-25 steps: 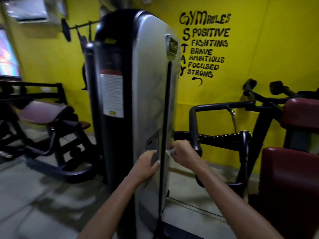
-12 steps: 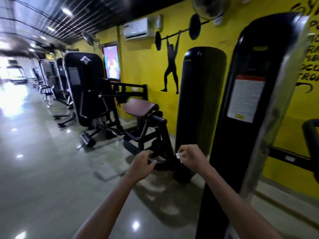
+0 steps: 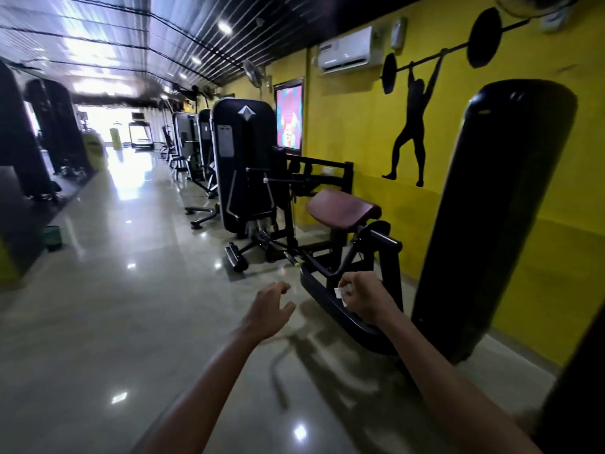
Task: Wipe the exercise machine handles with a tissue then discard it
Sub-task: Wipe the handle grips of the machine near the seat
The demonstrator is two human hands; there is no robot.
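A small dark green bin is sitting on the glossy tiled floor at far left. The left hand is hovering with loosely spread, empty fingers. The right hand is pinching a crumpled white tissue before a black exercise machine with a maroon pad. No legible writing is showing; the machine's white arrow emblem is wordless.

Bench stands between two machine towers along wall.

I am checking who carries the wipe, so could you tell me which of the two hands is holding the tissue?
The right hand holds the white tissue, pinched in its curled fingers. The left hand holds nothing, its fingers loosely spread.
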